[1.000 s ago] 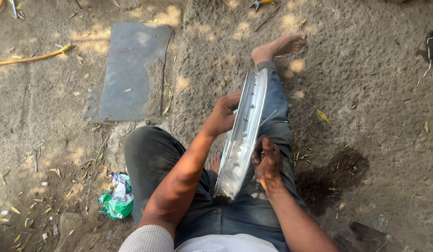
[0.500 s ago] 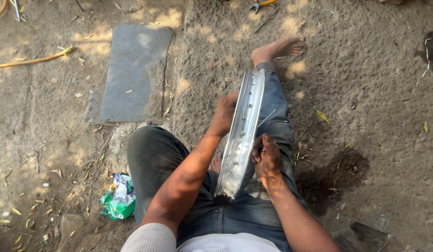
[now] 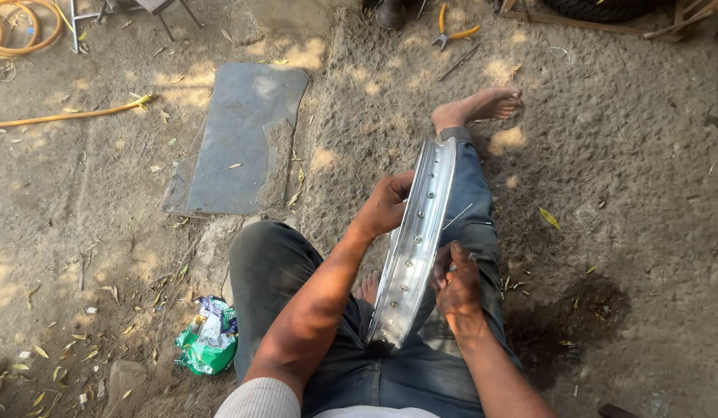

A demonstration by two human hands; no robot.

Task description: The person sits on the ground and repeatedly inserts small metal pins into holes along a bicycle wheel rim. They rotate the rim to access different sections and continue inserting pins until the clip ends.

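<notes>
Both hands are on the rim (image 3: pixel 415 246), and I read each grip as a working one: my left hand (image 3: pixel 386 205) is wrapped over the rim's left edge near its middle, fingers closed on the metal, while my right hand (image 3: pixel 454 284) is clenched against the right side lower down, pinching what looks like a thin spoke (image 3: pixel 458 216) that slants up and away from it; whether the fingers also clamp the rim itself I cannot tell. I judge the rim stiff and fairly light for its size, bare polished metal that could slide in a sweaty palm, so the edges are the place to take it, one hand on each side as now, keeping clear of the row of spoke holes down the channel. It stands on edge across my lap, its near end resting between my thighs and its far end pointing toward my bare foot (image 3: pixel 478 107), so seen edge-on its long line runs from near-left to far-right along my outstretched leg. Just beside my left knee lies a crumpled green wrapper (image 3: pixel 209 336) on the dirt ground (image 3: pixel 622 193). Farther out, a flat grey slab (image 3: pixel 239 139) sits to the left, a yellow hose (image 3: pixel 69 116) beyond it, and pliers (image 3: pixel 452 32) with yellow handles near the top.
</notes>
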